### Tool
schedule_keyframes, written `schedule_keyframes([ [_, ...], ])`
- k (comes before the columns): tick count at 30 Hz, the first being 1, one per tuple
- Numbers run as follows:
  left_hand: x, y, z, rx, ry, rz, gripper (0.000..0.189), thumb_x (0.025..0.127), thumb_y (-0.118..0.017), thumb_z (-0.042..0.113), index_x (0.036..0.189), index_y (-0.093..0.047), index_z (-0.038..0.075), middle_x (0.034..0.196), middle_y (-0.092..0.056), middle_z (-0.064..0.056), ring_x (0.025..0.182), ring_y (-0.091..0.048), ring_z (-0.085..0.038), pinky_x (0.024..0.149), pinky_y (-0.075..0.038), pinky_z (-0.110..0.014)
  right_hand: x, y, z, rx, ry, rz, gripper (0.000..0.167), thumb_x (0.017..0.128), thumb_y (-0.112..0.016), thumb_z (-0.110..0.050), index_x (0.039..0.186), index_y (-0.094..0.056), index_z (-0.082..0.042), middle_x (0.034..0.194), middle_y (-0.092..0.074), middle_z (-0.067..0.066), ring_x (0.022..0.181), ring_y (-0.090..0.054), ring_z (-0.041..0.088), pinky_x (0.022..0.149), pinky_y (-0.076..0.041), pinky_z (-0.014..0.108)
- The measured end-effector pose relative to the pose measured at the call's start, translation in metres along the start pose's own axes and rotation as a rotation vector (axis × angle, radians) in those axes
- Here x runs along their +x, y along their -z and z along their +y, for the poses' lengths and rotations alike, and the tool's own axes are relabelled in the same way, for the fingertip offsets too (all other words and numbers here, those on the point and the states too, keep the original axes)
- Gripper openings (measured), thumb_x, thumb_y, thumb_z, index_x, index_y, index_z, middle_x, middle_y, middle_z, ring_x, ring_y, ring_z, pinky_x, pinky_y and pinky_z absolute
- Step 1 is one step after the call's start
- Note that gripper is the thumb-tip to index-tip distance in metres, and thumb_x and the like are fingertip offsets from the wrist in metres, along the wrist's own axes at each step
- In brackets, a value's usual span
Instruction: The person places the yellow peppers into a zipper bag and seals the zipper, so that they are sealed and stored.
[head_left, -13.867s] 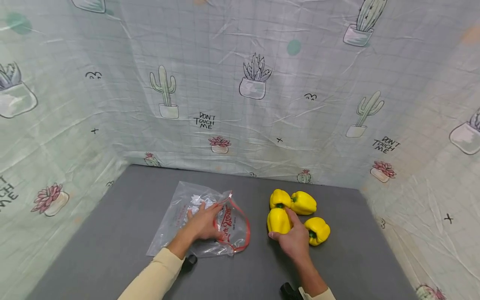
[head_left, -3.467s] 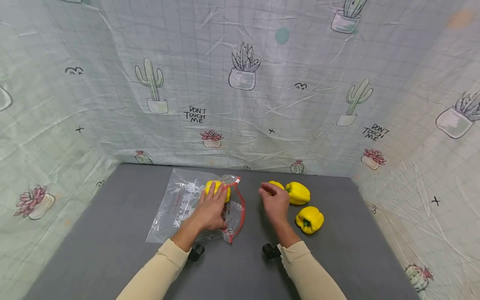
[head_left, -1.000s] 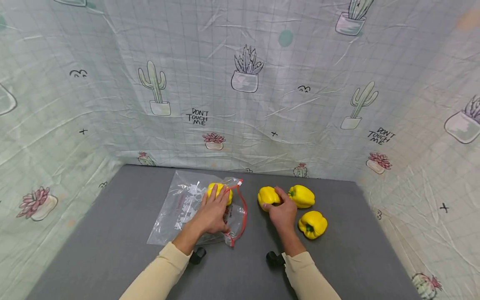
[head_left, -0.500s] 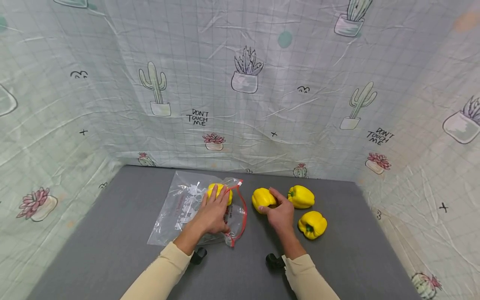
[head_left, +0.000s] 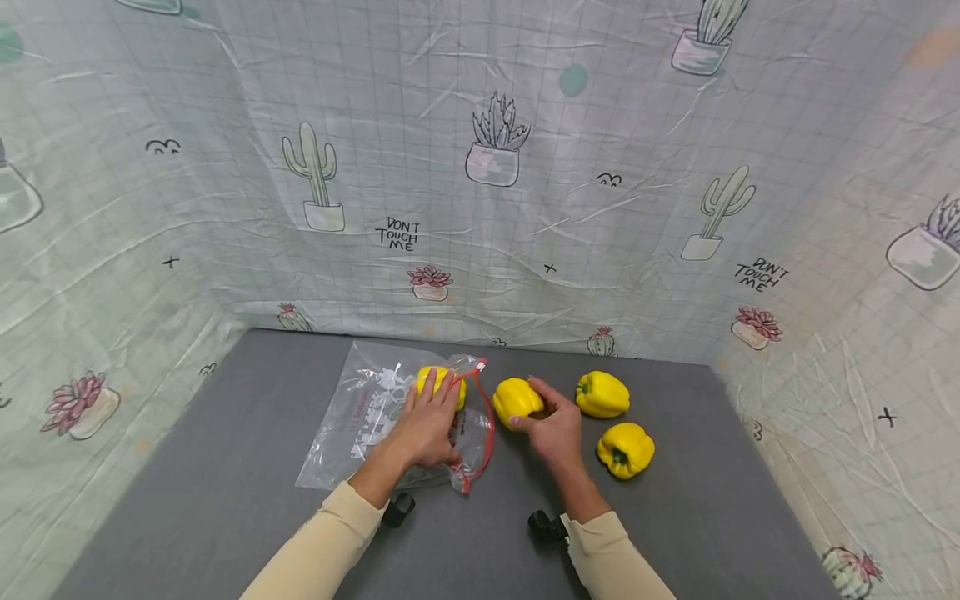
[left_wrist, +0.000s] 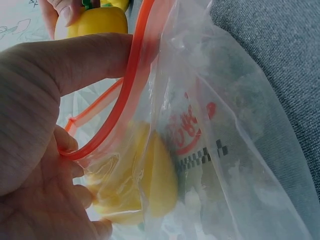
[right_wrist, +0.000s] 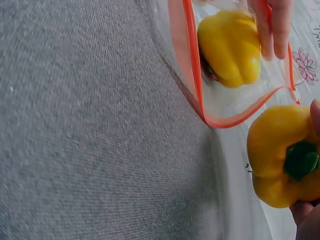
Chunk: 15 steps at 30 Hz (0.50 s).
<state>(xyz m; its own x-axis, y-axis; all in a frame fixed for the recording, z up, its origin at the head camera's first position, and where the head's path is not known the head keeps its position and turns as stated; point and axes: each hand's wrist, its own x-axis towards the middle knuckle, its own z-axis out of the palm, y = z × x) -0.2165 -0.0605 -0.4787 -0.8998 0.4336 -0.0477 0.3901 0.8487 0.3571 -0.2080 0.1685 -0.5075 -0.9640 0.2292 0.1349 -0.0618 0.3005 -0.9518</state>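
Observation:
A clear plastic zip bag (head_left: pixel 330 454) with a red-edged mouth lies on the grey table, its mouth facing right. My left hand (head_left: pixel 426 427) holds that mouth apart, thumb against the red edge (left_wrist: pixel 112 117) in the left wrist view. Inside the bag, just past the opening, sits one yellow bell pepper (right_wrist: pixel 230 50), partly covered by the left fingers in the head view. My right hand (head_left: pixel 558 429) grips a second yellow bell pepper (head_left: pixel 515 400) from its stem side, thumb and fingers on opposite sides. This pepper is close to the bag's red edge.
Two more yellow bell peppers lie to the right of my right hand, one farther back (head_left: pixel 603 394) and one nearer (head_left: pixel 626 451). A cactus-print sheet (head_left: pixel 465 275) hangs behind the table (head_left: pixel 225 483) and along both sides.
Over the last second my right hand has carried its pepper left toward the bag's mouth. The pepper gripped in the oldest frame is now inside the bag. My left hand stays in place.

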Motion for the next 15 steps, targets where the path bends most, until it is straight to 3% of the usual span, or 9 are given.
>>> schedule_keyframes([
  [15, 0.001, 0.0, -0.001, 0.007, 0.002, -0.003, 0.121, 0.071, -0.093, 0.035, 0.164, -0.024, 0.001, 0.176, -0.015, -0.016, 0.164, -0.004, -0.043, 0.128, -0.012, -0.068, -0.008, -0.012, -0.003, 0.022, 0.046, -0.056, 0.067, 0.074, -0.089, 0.006, 0.137, -0.069, -0.007, 0.14, -0.069, 0.014, 0.13, -0.065, 0.034, 0.112, -0.05, 0.054],
])
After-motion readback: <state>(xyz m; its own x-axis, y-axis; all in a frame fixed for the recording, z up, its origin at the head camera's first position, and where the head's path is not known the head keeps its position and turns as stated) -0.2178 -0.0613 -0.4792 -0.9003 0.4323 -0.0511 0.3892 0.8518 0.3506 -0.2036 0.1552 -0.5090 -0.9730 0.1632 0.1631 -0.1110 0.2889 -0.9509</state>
